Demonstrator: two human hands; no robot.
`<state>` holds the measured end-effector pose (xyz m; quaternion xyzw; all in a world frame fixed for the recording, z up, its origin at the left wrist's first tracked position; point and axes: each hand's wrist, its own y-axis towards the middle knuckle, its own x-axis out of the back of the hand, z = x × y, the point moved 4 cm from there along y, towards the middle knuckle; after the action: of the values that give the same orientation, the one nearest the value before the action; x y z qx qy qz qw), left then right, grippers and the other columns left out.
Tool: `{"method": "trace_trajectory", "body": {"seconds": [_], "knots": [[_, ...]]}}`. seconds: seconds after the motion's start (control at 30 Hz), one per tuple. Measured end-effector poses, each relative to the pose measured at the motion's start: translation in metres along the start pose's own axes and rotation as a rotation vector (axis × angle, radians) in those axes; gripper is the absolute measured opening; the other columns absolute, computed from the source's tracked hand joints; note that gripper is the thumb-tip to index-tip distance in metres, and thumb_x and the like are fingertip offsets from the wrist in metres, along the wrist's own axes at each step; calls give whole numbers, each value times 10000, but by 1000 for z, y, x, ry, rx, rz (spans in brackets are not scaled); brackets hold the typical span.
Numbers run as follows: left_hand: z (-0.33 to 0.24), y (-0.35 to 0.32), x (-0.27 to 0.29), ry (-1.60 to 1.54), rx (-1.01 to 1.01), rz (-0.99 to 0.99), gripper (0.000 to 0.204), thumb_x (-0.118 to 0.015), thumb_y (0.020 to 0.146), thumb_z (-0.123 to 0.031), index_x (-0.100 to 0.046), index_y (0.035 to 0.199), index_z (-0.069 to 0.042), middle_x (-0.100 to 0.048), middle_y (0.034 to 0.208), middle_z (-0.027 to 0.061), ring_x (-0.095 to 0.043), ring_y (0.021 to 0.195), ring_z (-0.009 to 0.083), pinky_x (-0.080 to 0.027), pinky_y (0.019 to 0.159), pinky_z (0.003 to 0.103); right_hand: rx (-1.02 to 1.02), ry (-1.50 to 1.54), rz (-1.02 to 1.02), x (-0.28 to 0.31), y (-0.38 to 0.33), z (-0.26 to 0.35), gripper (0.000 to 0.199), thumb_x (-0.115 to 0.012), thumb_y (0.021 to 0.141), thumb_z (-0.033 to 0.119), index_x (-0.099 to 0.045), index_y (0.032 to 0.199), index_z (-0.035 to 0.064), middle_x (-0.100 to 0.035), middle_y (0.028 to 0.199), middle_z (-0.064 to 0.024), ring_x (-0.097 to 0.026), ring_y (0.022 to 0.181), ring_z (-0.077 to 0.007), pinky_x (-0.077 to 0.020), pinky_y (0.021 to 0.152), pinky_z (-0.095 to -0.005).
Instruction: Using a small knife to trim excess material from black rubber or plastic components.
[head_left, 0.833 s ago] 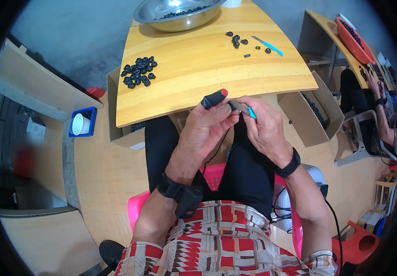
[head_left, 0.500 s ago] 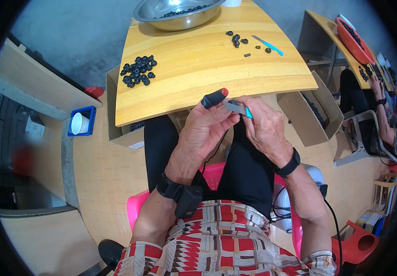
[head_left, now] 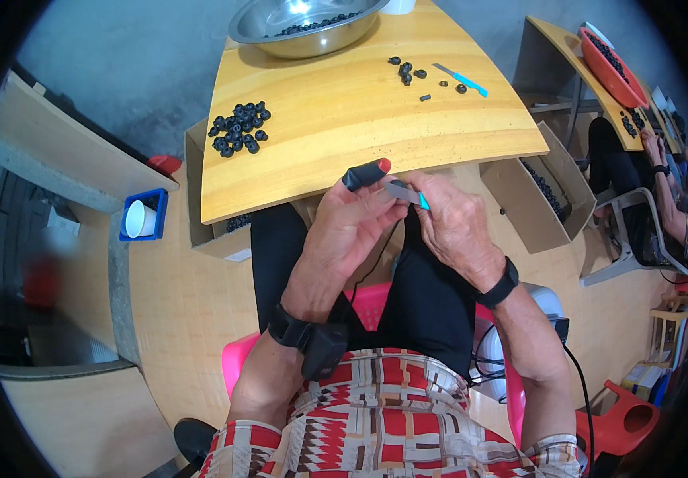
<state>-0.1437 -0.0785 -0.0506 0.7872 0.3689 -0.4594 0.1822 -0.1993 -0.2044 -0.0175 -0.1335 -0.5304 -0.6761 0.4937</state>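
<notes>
My right hand is closed on a small knife with a teal handle. The blade points left, across the fingertips of my left hand. Behind the blade a small black rubber part is pinched in my left fingers, mostly hidden by blade and fingers. One left finger wears a black finger cover with a red tip showing. Both hands are just off the near edge of the wooden table. On it lie a pile of black rubber parts at left and several more at right.
A metal basin of black parts stands at the table's far side. Another blue-handled knife lies at right. Cardboard boxes flank the table's underside. Another person's hand is at a table with a red basin.
Both hands have shifted slightly left, and the knife blade has turned a little against the part in the left fingers. The things on the table have not been moved.
</notes>
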Motion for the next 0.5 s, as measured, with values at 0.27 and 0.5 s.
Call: {"method": "trace_trajectory", "body": {"seconds": [0.27, 0.5], "knots": [[0, -2, 3, -8, 23, 24, 333, -606, 799, 16, -504, 1116, 3, -589, 1006, 144, -614, 889, 235, -517, 775, 323, -310, 53, 33, 1, -2, -24, 147, -530, 839, 73, -556, 974, 23, -619, 801, -142, -622, 713, -284, -481, 605, -364], [2, -1, -1, -21, 16, -6, 323, -607, 794, 27, -516, 1103, -1, -575, 1053, 139, -577, 972, 221, -501, 805, 341, -484, 1058, -64, -9, 1, 9, 162, -547, 881, 90, -585, 1009, 0, -598, 787, -6, -542, 720, -55, -441, 667, -191]]}}
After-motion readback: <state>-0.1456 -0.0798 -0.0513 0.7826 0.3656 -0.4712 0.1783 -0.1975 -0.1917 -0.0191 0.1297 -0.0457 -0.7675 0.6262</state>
